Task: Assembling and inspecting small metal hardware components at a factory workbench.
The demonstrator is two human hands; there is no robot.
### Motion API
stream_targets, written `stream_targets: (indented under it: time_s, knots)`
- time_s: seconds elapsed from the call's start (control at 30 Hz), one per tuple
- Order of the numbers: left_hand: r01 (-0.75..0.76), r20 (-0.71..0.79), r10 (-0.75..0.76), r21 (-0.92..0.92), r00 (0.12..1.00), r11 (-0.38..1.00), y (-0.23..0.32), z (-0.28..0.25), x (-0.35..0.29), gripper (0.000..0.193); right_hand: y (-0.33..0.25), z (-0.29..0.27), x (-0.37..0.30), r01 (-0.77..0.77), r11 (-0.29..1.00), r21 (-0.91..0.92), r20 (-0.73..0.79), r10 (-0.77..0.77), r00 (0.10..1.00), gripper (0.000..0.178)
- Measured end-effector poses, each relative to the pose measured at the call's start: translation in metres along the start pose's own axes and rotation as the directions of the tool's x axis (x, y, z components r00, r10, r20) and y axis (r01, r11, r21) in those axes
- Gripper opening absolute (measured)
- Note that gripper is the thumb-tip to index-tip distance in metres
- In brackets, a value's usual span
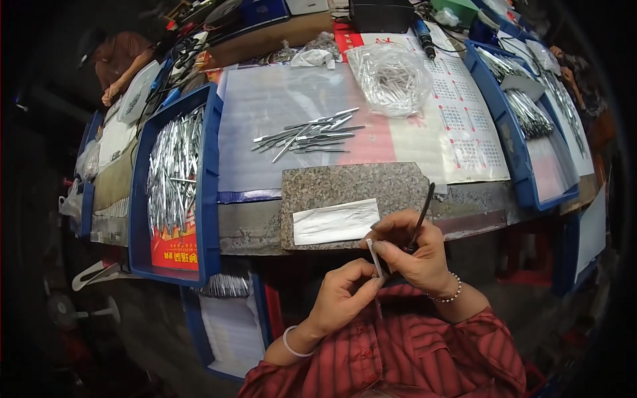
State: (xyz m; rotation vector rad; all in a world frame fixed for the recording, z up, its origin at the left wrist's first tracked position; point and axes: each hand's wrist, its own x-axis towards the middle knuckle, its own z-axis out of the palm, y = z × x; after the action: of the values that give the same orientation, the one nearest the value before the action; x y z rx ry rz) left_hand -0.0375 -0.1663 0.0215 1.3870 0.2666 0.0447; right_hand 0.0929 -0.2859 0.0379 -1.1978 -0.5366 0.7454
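My left hand [345, 292] pinches a slim silver metal piece [374, 257] between thumb and fingers, near the front edge of the bench. Close against it, my right hand [421, 257] has its thumb and fingertips at the upper end of the same piece. A dark, slender, pen-like tool [424, 211] also sticks up from the right hand's grip; its lower end is hidden. Just beyond my hands, a folded white paper or cloth [335, 222] lies on a speckled stone slab [352, 180]. Farther off is a loose pile of similar silver pieces [308, 134].
At left, a blue tray [211, 172] holds many silver pieces [174, 169]. A clear bag of slim pieces [391, 79] sits at the back. Another blue tray [514, 156] stands at right. Two other people, one person [119, 60] far left, are nearby. Below the bench is a blue bin [196, 325].
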Motion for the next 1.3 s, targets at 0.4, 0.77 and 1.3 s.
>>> stream_targets:
  time_s: [0.4,0.77,1.3]
  knots:
    - [-0.006,-0.07,0.013,0.099,0.997,0.995,-0.003,-0.009,0.002,0.011,0.006,-0.005,-0.012,-0.098,0.993,0.068,0.08,0.092,0.993,0.014]
    - [-0.047,-0.306,0.056,0.036,0.95,0.998,0.042,-0.007,-0.008,0.009,-0.009,-0.004,-0.018,-0.3,0.954,-0.013,0.488,0.268,0.831,0.023]
    - [-0.068,-0.242,0.086,0.082,0.966,0.994,0.036,-0.006,-0.013,0.008,0.006,-0.008,-0.039,-0.153,0.982,-0.109,0.362,0.182,0.914,0.024]
